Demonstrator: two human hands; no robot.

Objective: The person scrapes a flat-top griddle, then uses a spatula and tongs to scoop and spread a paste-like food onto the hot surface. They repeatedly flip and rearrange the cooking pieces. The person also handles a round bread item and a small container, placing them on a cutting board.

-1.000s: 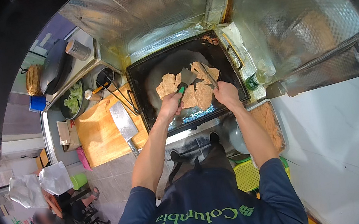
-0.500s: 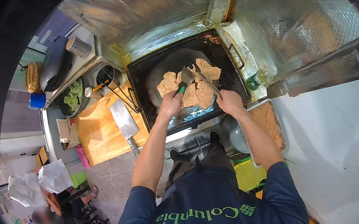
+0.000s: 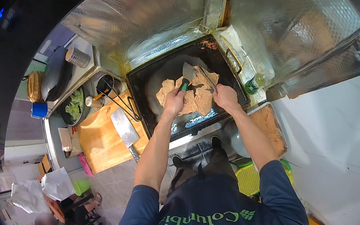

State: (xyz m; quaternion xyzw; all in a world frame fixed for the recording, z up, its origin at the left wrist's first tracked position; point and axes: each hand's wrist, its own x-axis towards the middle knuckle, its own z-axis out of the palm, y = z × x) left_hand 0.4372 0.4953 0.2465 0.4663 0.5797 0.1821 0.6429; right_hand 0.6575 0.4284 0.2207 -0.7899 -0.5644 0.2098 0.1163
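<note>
Left hand [image 3: 173, 101] and right hand [image 3: 225, 96] have edged farther over the black griddle [image 3: 146, 79]; I see the left closed round a green-handled scraper [image 3: 189, 71], the right round a thin metal tool [image 3: 206, 77] (its shape unclear to me); flat tan food pieces [image 3: 204, 101] lie mid-griddle beneath both.

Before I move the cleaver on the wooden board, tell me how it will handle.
The cleaver should be stiff, since its broad blade looks metal. It is probably heavy toward that blade, which looks much wider than the handle. Rolling seems unlikely, as it lies flat on the wooden board.
</note>
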